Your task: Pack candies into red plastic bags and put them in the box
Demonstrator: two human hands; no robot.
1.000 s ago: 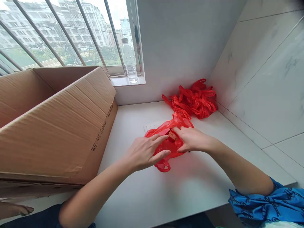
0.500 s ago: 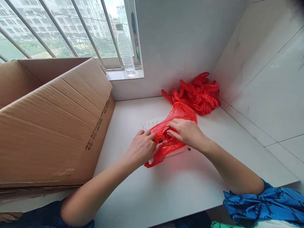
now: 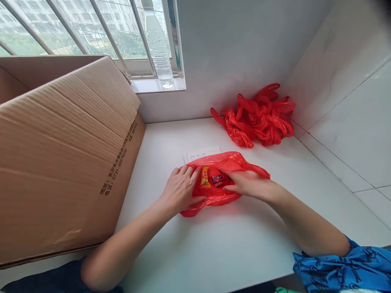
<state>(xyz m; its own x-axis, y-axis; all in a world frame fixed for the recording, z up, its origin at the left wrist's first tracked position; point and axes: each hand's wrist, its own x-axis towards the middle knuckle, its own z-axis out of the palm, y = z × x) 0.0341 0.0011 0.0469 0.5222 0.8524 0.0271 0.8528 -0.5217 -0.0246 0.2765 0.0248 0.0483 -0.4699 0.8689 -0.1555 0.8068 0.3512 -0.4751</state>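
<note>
Red bag: the open plastic bag [image 3: 222,199] lies on the counter [image 3: 183,252], its mouth facing up; take it as the middle of the dial.
Packets: a yellow packet [image 3: 205,176] and a dark red packet [image 3: 217,180] sit side by side in the bag, the yellow one toward nine o'clock.
Left hand: the left hand [image 3: 182,189] touches the bag at nine o'clock, fingers spread from the thumb; whether they pinch plastic, I cannot tell.
Right hand: the right hand [image 3: 249,183] reaches into the bag from three o'clock; its fingertips are partly hidden, so I cannot tell if they grasp anything.
Paper: a printed sheet [image 3: 204,154] shows from beneath the bag at eleven o'clock.
Bag pile: crumpled red bags [image 3: 259,118], one o'clock.
Box: an open cardboard box [image 3: 61,162], nine o'clock.
</note>
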